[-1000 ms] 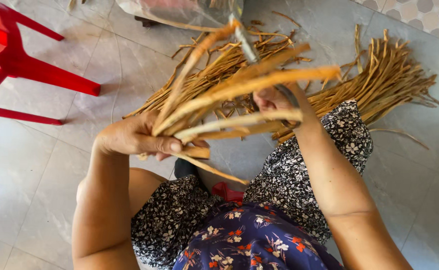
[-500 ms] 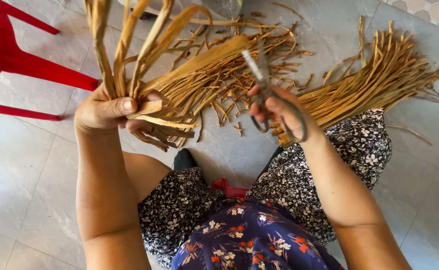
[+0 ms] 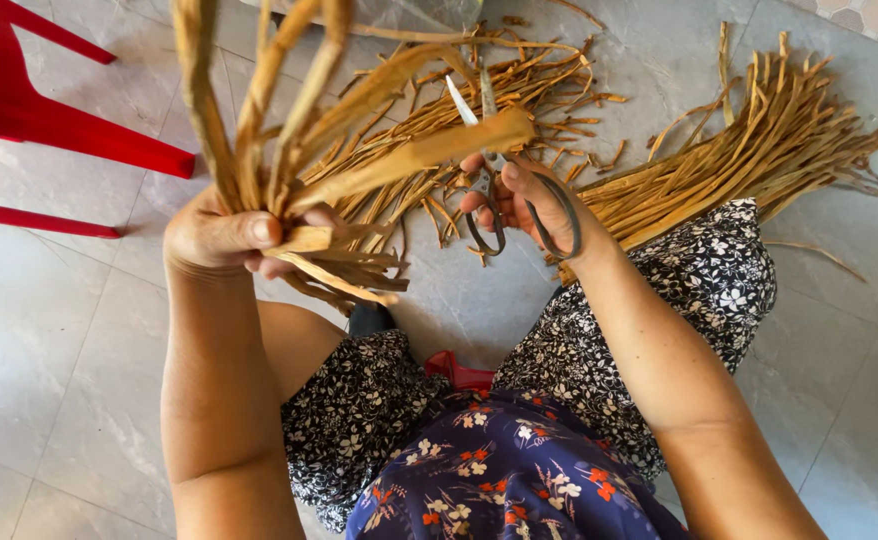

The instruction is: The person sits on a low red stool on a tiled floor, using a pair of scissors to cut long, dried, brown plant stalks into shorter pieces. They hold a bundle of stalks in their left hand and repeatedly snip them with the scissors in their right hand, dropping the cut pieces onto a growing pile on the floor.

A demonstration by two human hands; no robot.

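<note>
From the head camera, the left hand (image 3: pixel 221 238) has lifted its bundle of dried strips (image 3: pixel 299 130) upright since a second ago, when they lay flat across the lap; its fingers are pressed tight around the lower ends. The right hand (image 3: pixel 524 200), fingers hooked through the handles, has brought the scissors (image 3: pixel 494 170) up with blades parted at one strip's tip. More strips (image 3: pixel 759 150) lie on the floor (image 3: pixel 49 340) beside a red chair (image 3: pixel 49 130).

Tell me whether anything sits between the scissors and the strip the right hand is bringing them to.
Nothing visible does. The scissors in the right hand already lie against the strip, blades open, which runs from the bundle in the left hand.
</note>
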